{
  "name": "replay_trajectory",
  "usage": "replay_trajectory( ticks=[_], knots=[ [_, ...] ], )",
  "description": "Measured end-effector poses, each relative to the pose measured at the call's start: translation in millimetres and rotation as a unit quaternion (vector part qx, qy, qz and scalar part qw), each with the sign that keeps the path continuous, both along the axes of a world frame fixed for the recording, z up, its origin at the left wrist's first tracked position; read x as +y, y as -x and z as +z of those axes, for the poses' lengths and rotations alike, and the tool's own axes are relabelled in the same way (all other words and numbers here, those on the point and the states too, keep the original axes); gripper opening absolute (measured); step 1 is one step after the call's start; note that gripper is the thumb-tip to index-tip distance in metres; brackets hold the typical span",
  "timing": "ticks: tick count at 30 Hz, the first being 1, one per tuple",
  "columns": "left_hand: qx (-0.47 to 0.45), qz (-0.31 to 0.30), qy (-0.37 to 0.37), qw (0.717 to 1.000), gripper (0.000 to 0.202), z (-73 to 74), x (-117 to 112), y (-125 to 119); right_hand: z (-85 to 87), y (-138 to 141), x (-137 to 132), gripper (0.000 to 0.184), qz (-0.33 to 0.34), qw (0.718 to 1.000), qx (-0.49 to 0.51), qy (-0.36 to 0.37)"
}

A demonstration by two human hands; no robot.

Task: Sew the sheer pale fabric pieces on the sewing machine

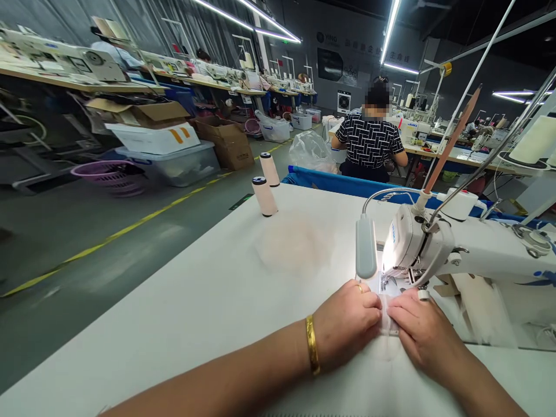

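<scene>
A narrow piece of thin, sheer pale fabric (pixel 386 324) lies on the bed of a white sewing machine (pixel 486 243), just in front of the presser foot (pixel 383 282). My left hand (pixel 350 315), with a ring and a gold bangle, grips the fabric's left edge with bent fingers. From the right side, my right hand (pixel 419 324) pinches the same fabric, close to the needle area. The fingertips partly hide the cloth. A small grey lamp (pixel 366 246) on a bent metal neck hangs just beyond my left hand.
Two pale pink thread cones (pixel 264 198) stand at the table's far left edge. A faint sheer pale piece (pixel 295 246) lies on the white table (pixel 208 307). More pale fabric (pixel 482 307) lies under the machine arm. Ahead, a person in a patterned shirt (pixel 369 142) sits facing away.
</scene>
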State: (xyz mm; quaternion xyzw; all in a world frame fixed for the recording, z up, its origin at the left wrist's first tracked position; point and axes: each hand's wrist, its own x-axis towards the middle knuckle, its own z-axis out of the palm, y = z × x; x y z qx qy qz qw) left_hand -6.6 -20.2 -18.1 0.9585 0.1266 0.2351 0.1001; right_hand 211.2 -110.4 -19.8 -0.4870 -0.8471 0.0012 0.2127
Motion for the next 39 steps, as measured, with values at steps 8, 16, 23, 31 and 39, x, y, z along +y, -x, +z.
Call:
replay_trajectory(
  ticks=[8, 16, 23, 31, 39],
  knots=[
    [-0.012, 0.019, -0.017, 1.000, 0.005, -3.0, 5.9, -2.1, -4.2, -1.0, 4.1, 0.029, -0.021, 1.000, 0.005, -0.003],
    [-0.007, 0.044, -0.026, 0.999, 0.011, -4.0, 13.6, -5.1, -6.7, -2.0, 8.7, 0.037, -0.046, 0.999, 0.004, -0.013],
    [-0.026, -0.026, -0.026, 0.999, 0.020, -0.9, -2.3, 1.6, 4.2, 1.4, -2.9, 0.029, 0.030, 0.999, 0.012, -0.025],
    [-0.024, -0.009, -0.054, 0.998, 0.017, 0.7, -0.7, 1.8, 3.5, 2.7, -1.0, 0.032, 0.021, 0.999, 0.016, -0.031],
    [-0.042, 0.003, -0.081, 0.996, 0.016, -6.5, 3.1, 0.0, -3.3, 0.1, 3.5, 0.036, -0.006, 0.999, -0.011, -0.052]
  ],
)
